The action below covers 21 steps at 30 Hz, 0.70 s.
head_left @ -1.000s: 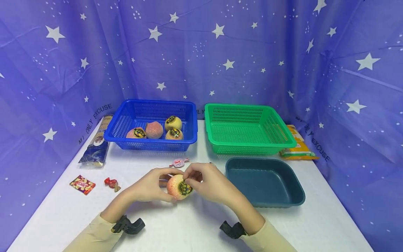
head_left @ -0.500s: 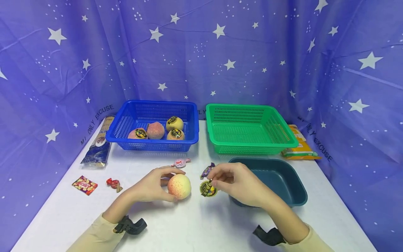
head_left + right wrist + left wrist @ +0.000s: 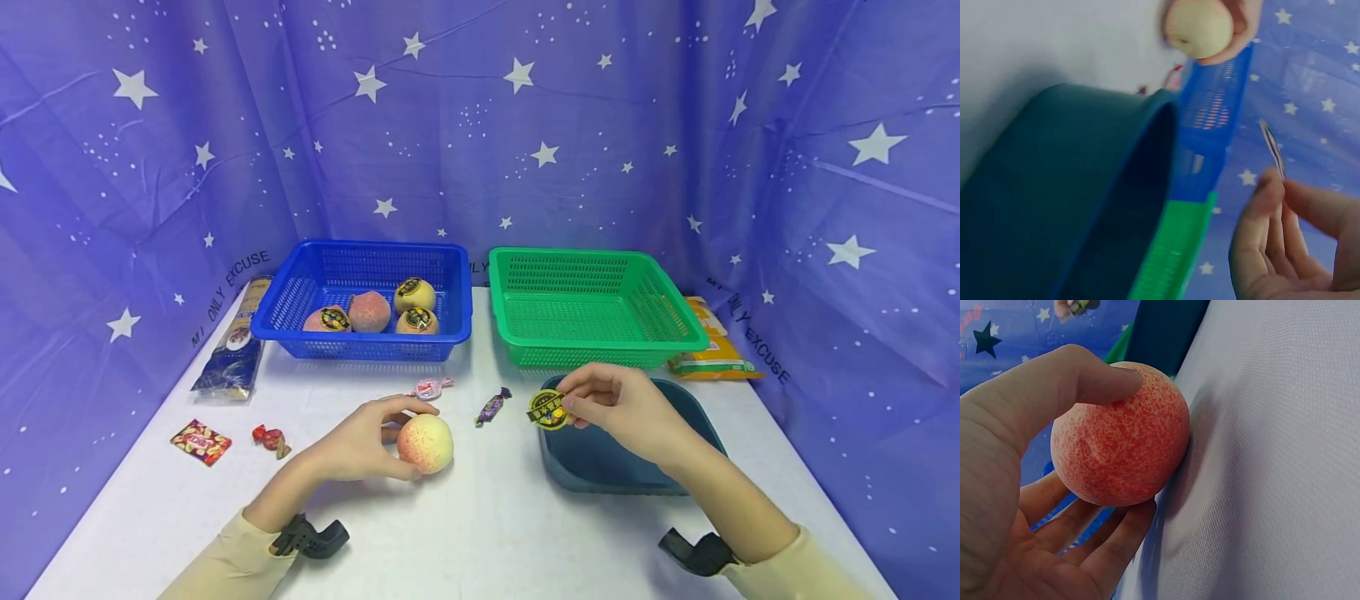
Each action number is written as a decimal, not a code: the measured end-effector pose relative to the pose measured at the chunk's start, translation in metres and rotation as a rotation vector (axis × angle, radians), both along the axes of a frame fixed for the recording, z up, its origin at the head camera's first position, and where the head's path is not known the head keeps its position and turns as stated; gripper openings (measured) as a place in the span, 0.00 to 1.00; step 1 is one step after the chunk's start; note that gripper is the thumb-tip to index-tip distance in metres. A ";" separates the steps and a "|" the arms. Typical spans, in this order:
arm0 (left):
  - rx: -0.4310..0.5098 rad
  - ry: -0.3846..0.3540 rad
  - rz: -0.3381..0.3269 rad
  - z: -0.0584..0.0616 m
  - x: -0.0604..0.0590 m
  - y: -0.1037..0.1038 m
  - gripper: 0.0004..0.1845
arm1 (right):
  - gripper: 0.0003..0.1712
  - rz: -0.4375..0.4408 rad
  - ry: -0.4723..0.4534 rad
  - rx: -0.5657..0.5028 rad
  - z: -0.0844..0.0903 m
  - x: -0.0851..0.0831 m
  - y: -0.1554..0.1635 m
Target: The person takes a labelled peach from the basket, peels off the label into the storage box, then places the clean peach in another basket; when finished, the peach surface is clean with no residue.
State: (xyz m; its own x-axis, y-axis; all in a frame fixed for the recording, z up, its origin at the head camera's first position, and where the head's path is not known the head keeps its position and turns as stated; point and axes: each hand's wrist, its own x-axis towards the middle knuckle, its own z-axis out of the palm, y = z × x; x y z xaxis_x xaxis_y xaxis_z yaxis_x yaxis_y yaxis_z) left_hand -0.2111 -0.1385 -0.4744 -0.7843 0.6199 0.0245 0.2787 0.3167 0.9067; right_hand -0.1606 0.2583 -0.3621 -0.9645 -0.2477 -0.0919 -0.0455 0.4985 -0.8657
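Observation:
My left hand (image 3: pixel 367 442) holds a peach (image 3: pixel 426 444), yellow with a red blush, low over the white table. In the left wrist view, the thumb lies on the peach (image 3: pixel 1125 437) and the fingers curl beneath it. A round black-and-gold sticker (image 3: pixel 548 409) is pinched by its edge between the thumb and fingertips of my right hand (image 3: pixel 618 408), over the left part of the dark teal basin (image 3: pixel 558 473). The right wrist view shows this sticker (image 3: pixel 1272 149) nearly edge-on. Several more peaches, most with similar stickers, lie in the blue basket (image 3: pixel 360 346).
A green basket (image 3: pixel 600 343) stands behind the basin. A purple candy (image 3: pixel 492 407) and a pink candy (image 3: pixel 431 388) lie mid-table. On the left are a red candy (image 3: pixel 270 439), a red packet (image 3: pixel 201 442) and a blue bag (image 3: pixel 231 358); an orange bag (image 3: pixel 712 354) is at right.
My right hand has peeled the sticker off the peach and carried it rightward to the basin, uncovering the purple candy. My left hand has stayed in place with the peach.

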 end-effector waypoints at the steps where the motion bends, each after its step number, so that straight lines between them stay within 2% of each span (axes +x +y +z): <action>1: -0.001 0.002 -0.001 0.000 0.000 0.000 0.45 | 0.15 -0.022 -0.011 -0.006 -0.001 -0.002 0.003; 7: 0.002 0.003 -0.003 0.000 0.000 -0.001 0.44 | 0.19 -0.097 -0.096 -0.026 -0.008 -0.015 0.018; 16: 0.001 0.004 0.001 0.002 0.000 0.001 0.44 | 0.24 -0.132 -0.243 -0.103 -0.021 -0.018 0.035; 21: -0.003 0.013 0.002 0.001 0.000 0.000 0.43 | 0.24 -0.150 -0.289 -0.119 -0.027 -0.022 0.039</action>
